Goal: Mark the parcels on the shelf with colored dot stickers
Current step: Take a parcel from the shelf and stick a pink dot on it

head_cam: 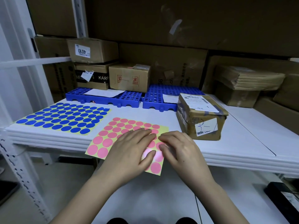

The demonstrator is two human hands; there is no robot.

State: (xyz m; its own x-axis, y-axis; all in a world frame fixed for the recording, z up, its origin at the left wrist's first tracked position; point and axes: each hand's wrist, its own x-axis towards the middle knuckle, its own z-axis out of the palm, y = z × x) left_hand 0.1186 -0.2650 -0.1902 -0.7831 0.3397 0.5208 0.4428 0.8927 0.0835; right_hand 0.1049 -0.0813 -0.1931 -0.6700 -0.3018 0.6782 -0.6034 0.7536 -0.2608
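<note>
- Pink dot stickers fill one yellow-backed sheet (113,136) at lower centre of the frame; it lies on the white shelf (234,143) and its near corner hangs over the front edge.
- Both hands rest on that pink sheet. The left hand (129,152) lies flat, fingers straight and pressing the sheet down.
- The right hand (179,149) sits just beside it, fingertips bent down onto the sheet's right edge; whether it pinches a sticker I cannot tell.
- One sheet of blue dot stickers (64,118) lies at centre left on the shelf, apart from the pink sheet. Its grid runs seven dots across and six rows deep.
- One taped brown parcel (202,120) stands right of centre, just beside the right hand, with two white labels showing: one on top, one on the near face with pen marks.
- Two blue perforated plastic trays (103,97) lie side by side behind the sheets, each with a white paper on top. The parcel partly covers the right one.
- Three smaller cartons are stacked behind the left tray: one marked 4010 (93,50) on top, one with black lettering (92,78) beneath it, and one with red symbols (129,77) to the right.
- One bundle of flat brown envelopes (249,78) rests on a box at upper right.
</note>
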